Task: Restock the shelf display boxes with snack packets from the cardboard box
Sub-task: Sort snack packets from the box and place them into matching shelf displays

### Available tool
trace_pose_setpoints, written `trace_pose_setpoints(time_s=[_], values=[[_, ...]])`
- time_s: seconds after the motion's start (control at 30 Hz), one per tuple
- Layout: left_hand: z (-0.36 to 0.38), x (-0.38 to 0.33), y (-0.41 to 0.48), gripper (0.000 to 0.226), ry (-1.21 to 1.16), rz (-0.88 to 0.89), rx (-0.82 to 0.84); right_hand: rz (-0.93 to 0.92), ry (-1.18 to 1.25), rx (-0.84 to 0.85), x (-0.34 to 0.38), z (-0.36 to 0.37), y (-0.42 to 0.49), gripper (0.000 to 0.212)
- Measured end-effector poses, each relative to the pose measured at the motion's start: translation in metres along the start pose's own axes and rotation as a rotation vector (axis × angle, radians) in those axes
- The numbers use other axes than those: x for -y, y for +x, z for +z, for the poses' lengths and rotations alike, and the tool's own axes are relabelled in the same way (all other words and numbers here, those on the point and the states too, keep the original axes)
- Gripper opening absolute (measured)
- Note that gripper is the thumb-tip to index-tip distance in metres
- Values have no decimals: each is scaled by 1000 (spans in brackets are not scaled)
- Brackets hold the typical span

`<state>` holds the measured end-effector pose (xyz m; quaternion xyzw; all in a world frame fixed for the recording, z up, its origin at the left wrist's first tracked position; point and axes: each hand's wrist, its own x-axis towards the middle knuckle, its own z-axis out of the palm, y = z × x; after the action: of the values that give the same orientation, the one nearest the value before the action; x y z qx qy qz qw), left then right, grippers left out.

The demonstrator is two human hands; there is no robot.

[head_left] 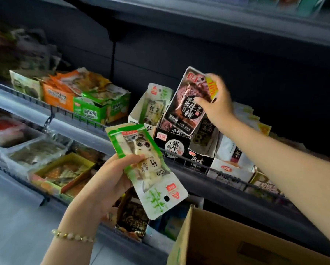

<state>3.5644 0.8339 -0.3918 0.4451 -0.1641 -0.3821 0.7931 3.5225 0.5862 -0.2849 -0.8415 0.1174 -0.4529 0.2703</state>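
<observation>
Step in hand, as I read it: slotting a pkt into its display box, mid-shelf.

The brown corrugated cardboard box (pixel 236 243) sat at 5 o'clock, flap up, contents not visible. The black printed card display box (pixel 169 144) stood about centre on the wire-fronted shelf. The dark brown glossy snack packet (pixel 183 106) leaned toward 1 o'clock, its lower edge at that box's mouth. The right hand (pixel 217 106) gripped its upper corner, thumb on the face, fingers curled behind. At 7 o'clock the left hand (pixel 106 182) held a green-and-white plastic snack packet (pixel 147 169) w/ the thumb across the front, apart from the shelf.

Next move prob. needs the brown pkt pushed down upright, then released. The green pkt looks to match the white-and-green card display box (pixel 147 111), just beside the black one at 10 o'clock.

Surface/room: the dark grey metal shelving (pixel 179 54) filled the dim view. A green card box (pixel 101 111) of pkts sat at 10 o'clock, and a pearl-bead bracelet (pixel 72 236) was on the left wrist.
</observation>
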Motion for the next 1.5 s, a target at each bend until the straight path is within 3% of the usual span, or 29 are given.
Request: trace_pose_setpoints(time_s=[0.17, 0.27, 0.37, 0.47, 0.5, 0.6, 0.67, 0.8, 0.9, 0.97, 1.1, 1.17, 1.37, 1.5], values=[[1, 4, 1, 20, 17, 3, -6, 24, -178, 268, -21, 25, -20, 46], [2, 5, 1, 22, 18, 32, 8, 80, -277, 294, -22, 29, -26, 40], [4, 6, -1, 22, 29, 110, -12, 64, -365, 296, -10, 24, -34, 49], [8, 7, -2, 24, 27, 211, -43, -46, -252, 232, 16, 16, -59, 36], [9, 7, -3, 24, 17, 240, -60, -1, -153, 283, 25, 14, -71, 33], [14, 8, -5, 27, -9, 299, -96, 384, 149, 638, 51, 13, -104, 56], [18, 11, -8, 29, -11, 316, -104, 546, 259, 762, 51, 15, -118, 56], [18, 15, -11, 34, 25, 328, -130, 633, 341, 789, 44, 6, -121, 40], [8, 10, -11, 33, -64, 279, -169, 621, 281, 922, 47, -10, -110, 53], [1, 7, -10, 29, -134, 259, -183, 655, 305, 866, 45, -14, -104, 59], [1, 7, -11, 25, -272, 317, -197, 921, 704, 500, 42, -1, -110, 52], [5, 9, -11, 31, -307, 333, -229, 971, 808, 482, 44, 10, -119, 49], [-12, 6, -5, 36, -246, 344, -267, 857, 652, 440, 55, 11, -99, 32], [-31, -3, 3, 28, -161, 340, -299, 689, 485, 287, 56, -7, -41, 17]])
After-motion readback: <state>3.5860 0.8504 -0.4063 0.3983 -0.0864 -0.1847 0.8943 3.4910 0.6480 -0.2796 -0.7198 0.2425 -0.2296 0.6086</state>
